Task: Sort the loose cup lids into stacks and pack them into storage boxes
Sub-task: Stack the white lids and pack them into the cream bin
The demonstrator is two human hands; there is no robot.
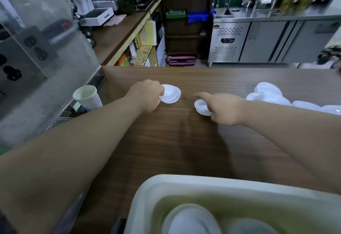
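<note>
left hand (147, 96) curls on the edge of a wide lid (172, 95) lying on the counter (166, 141). right hand (226, 108) pinches a smaller lid (201, 107). storage box (184, 182) already holds some lids. loose pile (267, 93) at right is unsorted. judged: partway, much left.

Tabletop (184, 141) showing dark wood grain, looking smooth, mostly matt. Larger lid (172, 94), smaller lid (201, 108), lid pile (267, 93) all looking like thin white plastic, slightly glossy. Storage box (166, 182) appearing as cloudy translucent plastic, matt rim. Cup (88, 96) looking like white paper, matt. Fridge cabinet (258, 42) showing brushed steel, dull sheen. Side panel (55, 86) reading as scuffed grey metal
</note>
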